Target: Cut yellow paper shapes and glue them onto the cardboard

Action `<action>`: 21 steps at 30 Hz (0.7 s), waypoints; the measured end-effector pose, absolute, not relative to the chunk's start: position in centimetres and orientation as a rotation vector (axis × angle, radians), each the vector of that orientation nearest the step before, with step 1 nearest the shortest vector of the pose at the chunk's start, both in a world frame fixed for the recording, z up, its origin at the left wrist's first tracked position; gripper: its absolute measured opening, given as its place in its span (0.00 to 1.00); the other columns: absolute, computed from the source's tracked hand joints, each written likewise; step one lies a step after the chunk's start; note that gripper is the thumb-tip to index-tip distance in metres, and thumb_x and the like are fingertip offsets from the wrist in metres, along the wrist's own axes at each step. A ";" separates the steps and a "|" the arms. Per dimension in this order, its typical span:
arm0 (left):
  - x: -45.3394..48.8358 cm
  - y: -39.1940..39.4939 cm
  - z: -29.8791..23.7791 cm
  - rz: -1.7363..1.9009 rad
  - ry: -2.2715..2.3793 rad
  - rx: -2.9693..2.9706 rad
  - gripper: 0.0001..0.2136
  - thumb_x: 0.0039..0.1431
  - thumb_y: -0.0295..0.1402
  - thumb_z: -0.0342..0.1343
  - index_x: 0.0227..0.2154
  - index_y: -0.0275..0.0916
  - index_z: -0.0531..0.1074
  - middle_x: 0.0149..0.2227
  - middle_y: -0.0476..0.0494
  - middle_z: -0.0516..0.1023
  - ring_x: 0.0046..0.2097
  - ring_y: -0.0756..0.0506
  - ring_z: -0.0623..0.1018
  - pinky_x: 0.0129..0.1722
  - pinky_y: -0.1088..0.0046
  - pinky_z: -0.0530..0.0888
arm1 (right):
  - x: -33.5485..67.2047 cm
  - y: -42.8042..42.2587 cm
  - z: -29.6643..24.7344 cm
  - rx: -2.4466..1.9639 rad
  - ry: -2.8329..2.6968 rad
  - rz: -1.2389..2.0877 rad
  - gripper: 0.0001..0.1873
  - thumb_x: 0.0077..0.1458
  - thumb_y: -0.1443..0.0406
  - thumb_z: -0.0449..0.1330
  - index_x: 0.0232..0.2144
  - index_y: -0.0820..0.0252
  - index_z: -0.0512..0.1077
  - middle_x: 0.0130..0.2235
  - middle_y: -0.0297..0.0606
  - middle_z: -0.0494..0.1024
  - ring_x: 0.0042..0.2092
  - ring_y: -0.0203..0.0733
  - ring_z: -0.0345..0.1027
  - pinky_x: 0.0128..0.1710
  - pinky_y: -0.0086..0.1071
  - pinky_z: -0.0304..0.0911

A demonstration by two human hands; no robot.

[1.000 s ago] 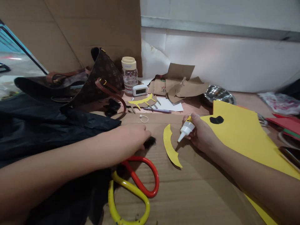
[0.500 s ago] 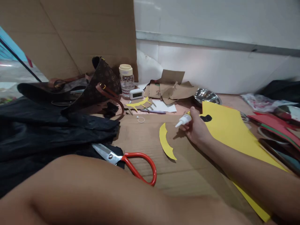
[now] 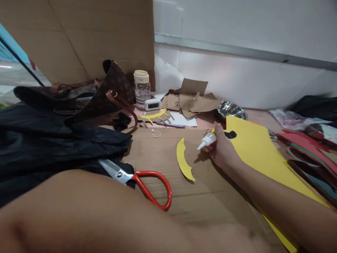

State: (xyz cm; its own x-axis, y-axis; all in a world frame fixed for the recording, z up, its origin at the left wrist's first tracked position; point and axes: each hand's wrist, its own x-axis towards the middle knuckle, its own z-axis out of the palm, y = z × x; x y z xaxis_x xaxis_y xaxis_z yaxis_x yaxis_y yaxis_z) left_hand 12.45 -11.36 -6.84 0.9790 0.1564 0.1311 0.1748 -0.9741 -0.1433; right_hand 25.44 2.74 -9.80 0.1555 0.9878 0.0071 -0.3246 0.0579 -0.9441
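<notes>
My right hand is closed around a small white glue bottle with its nozzle pointing left, toward a curved yellow paper cutout on the cardboard surface. The hand rests on the edge of a large yellow sheet that carries a small black shape. My left forearm fills the bottom left of the view close to the camera; its hand is out of sight. Scissors with a red handle lie just beyond that arm.
A brown patterned handbag and black fabric fill the left. Behind stand a small jar with a cream lid, a white digital clock, torn cardboard, a metal bowl and yellow scraps. Red and green sheets lie at right.
My left hand left the small black piece near the scissors and drew back toward the camera, so only the forearm shows. The right hand with the glue bottle stayed near the yellow cutout.
</notes>
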 end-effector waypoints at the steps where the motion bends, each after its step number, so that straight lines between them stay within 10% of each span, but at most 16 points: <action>1: 11.2 -10.6 -7.0 -0.186 -0.182 -2.988 0.11 0.70 0.36 0.51 0.42 0.48 0.80 0.45 0.41 0.83 0.41 0.45 0.80 0.33 0.70 0.77 | 25.3 2.7 -9.7 -1.004 -0.892 1.223 0.31 0.47 0.41 0.70 0.24 0.57 0.63 0.19 0.24 0.63 0.17 0.27 0.49 0.15 0.22 0.53; 6: 3.5 -7.5 -7.4 -0.246 -0.431 -2.902 0.19 0.70 0.35 0.48 0.55 0.29 0.75 0.56 0.31 0.79 0.50 0.37 0.79 0.44 0.61 0.76 | 24.2 2.6 -9.6 -1.031 -1.011 1.286 0.29 0.48 0.41 0.69 0.24 0.57 0.67 0.17 0.25 0.63 0.17 0.29 0.50 0.15 0.23 0.52; 14: 1.1 -5.5 -8.8 -0.437 -0.658 -2.868 0.24 0.73 0.45 0.47 0.58 0.31 0.74 0.59 0.36 0.77 0.57 0.37 0.75 0.57 0.62 0.69 | 24.1 1.7 -10.0 -1.109 -1.159 1.244 0.37 0.53 0.33 0.57 0.28 0.62 0.77 0.09 0.24 0.56 0.14 0.31 0.51 0.15 0.25 0.49; 21: 1.0 -4.4 -10.7 -0.547 -0.696 -3.024 0.23 0.72 0.46 0.47 0.53 0.33 0.77 0.57 0.38 0.80 0.57 0.39 0.77 0.57 0.64 0.72 | 24.5 2.0 -9.5 -1.074 -1.008 1.365 0.25 0.43 0.49 0.77 0.34 0.56 0.71 0.20 0.22 0.61 0.21 0.29 0.51 0.21 0.21 0.55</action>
